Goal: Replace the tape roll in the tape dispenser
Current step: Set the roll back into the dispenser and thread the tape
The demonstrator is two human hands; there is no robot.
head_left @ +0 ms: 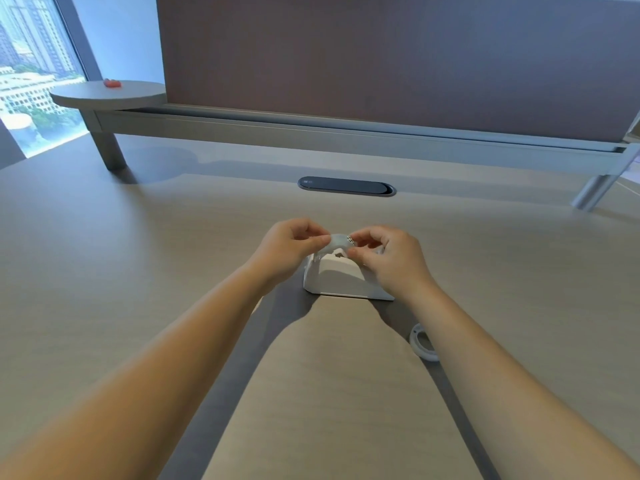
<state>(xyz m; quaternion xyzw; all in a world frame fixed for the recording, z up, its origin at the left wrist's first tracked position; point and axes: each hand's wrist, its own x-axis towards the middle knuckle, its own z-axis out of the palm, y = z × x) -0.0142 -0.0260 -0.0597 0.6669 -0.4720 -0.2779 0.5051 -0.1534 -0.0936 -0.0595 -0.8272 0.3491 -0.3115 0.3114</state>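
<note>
Two hands, left hand (289, 245) and right hand (391, 261), pinch a roll (341, 240) just above the dispenser (341, 278) between them, so seating looks unfinished, while an empty-looking ring (423, 342) lies on the bench (138, 271) beneath the right forearm.

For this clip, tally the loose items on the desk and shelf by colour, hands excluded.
White: 2, the white plastic tape dispenser and the white empty ring-shaped tape core lying by the right forearm.
Translucent: 1, the clear tape roll held over the dispenser.
Red: 1, the small red object on the round shelf.
Total: 4
</note>
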